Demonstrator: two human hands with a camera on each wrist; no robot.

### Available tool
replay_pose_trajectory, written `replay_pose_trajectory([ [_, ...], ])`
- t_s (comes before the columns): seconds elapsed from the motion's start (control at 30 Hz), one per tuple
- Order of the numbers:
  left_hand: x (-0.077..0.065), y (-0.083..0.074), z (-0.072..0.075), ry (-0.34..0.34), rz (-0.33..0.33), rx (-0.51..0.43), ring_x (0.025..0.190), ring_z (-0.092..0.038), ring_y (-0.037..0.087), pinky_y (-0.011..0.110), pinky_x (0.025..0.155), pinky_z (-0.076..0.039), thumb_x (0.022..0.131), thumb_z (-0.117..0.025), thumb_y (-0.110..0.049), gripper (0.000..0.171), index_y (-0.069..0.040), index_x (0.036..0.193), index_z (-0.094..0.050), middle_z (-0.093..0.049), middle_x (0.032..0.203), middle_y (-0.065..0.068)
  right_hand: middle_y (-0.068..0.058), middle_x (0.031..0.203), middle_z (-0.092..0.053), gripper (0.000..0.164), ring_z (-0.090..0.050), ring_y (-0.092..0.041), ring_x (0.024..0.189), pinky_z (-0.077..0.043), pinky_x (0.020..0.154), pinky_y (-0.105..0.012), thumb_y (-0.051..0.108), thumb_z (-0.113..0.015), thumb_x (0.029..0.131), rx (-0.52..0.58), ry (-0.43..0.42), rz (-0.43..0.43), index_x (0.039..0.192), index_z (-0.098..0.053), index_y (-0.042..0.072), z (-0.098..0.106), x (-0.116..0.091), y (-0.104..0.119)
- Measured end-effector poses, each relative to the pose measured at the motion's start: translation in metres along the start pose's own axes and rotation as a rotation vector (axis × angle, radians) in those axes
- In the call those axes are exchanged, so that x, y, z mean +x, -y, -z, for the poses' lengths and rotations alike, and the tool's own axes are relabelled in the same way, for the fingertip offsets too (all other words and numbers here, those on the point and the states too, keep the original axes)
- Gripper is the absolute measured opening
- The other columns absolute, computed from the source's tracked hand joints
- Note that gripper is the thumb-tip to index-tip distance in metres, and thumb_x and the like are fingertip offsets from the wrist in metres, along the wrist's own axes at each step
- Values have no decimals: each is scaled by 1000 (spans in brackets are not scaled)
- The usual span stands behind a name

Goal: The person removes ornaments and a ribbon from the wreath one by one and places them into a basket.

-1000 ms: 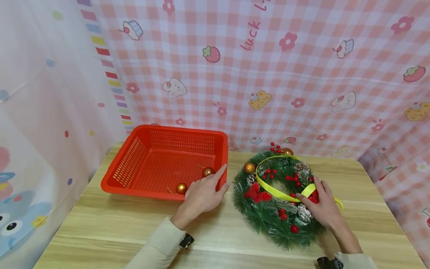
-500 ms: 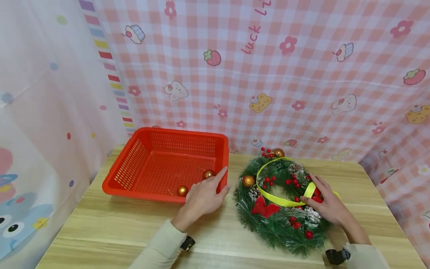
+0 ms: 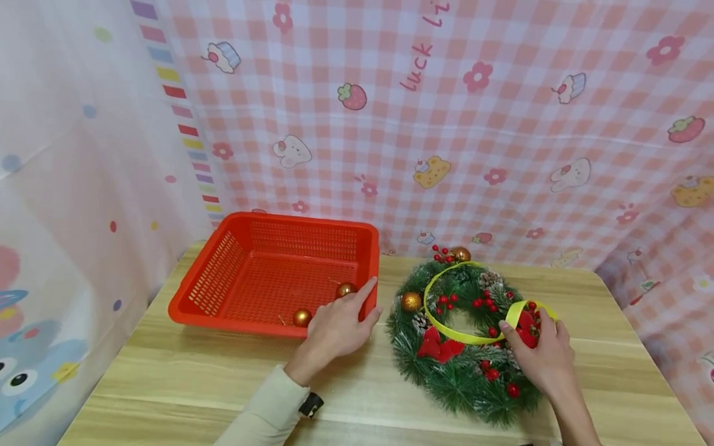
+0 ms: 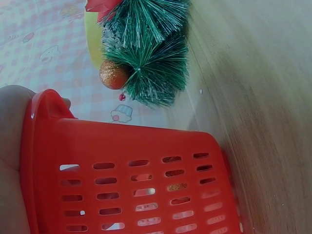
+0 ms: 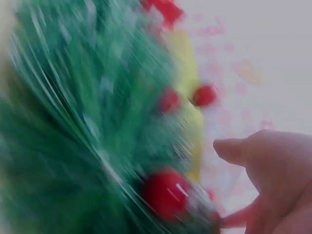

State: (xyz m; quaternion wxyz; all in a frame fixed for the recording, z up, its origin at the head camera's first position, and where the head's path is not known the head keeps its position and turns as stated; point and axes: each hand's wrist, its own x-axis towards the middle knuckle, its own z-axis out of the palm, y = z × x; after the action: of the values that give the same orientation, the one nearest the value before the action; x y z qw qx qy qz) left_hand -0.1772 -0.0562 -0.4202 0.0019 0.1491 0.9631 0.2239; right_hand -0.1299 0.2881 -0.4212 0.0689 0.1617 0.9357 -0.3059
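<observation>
Touching yellow ribbon (image 3: pixel 468 339) with parted right fingers (image 3: pixel 549 327), gripping red basket rim (image 3: pixel 240 324) with left fingers (image 3: pixel 359 298).

You wear a long cream sleeve (image 3: pixel 262 409) on your left arm, plain and softly creased, its cuff (image 3: pixel 292 384) ending above your bare left hand (image 3: pixel 337 328). A small, blocky black piece (image 3: pixel 311 404) with a pale mark sits beside that cuff. Your right hand (image 3: pixel 543 353) is bare too; the dark sliver (image 3: pixel 525 444) below it may be something worn, but the frame edge cuts it off.
</observation>
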Motion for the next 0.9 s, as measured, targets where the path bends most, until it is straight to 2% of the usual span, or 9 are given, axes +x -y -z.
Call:
replay_pose_trajectory([
  [0.1,0,1,0,-7,-2,4,76,-63,22,28,48,-40,100,-46,-50,59,-31,155,-34,-67,125,7,-40,155,14,109,-2,-70,134,-21,101,-77,71,-43,92,31,-18,-53,156,11,0,-15,-1,8],
  [0.27,0,1,1,-3,-2,-11,73,-62,22,29,48,-40,100,-46,-49,59,-30,155,-34,-67,124,8,-38,156,12,110,-7,-71,132,-24,89,-82,76,-43,89,6,-122,-133,158,8,6,-36,5,9],
  [0.4,-1,0,0,-6,0,-5,74,-62,23,30,48,-41,101,-45,-49,58,-31,155,-34,-66,126,8,-36,157,10,110,-10,-70,132,-27,88,-80,77,-42,88,-10,-176,-141,158,7,8,-43,9,4],
  [0.57,-1,0,0,-15,2,10,72,-62,22,29,48,-41,101,-44,-50,58,-31,155,-34,-65,128,8,-36,157,5,108,-12,-70,131,-30,89,-79,74,-46,89,-30,-195,-76,159,4,8,-41,13,-1],
  [0.73,-1,0,1,-14,-1,1,71,-62,21,29,48,-41,101,-46,-49,58,-31,155,-34,-66,127,8,-37,157,3,106,-7,-69,134,-24,97,-78,71,-49,90,-38,-147,25,159,6,12,-35,19,-10],
  [0.9,-1,-1,0,-16,-2,-8,77,-65,25,30,49,-41,101,-47,-48,58,-30,154,-36,-66,126,8,-39,156,0,102,-9,-69,133,-26,95,-79,68,-49,92,-68,-94,145,159,6,14,-27,27,-21],
])
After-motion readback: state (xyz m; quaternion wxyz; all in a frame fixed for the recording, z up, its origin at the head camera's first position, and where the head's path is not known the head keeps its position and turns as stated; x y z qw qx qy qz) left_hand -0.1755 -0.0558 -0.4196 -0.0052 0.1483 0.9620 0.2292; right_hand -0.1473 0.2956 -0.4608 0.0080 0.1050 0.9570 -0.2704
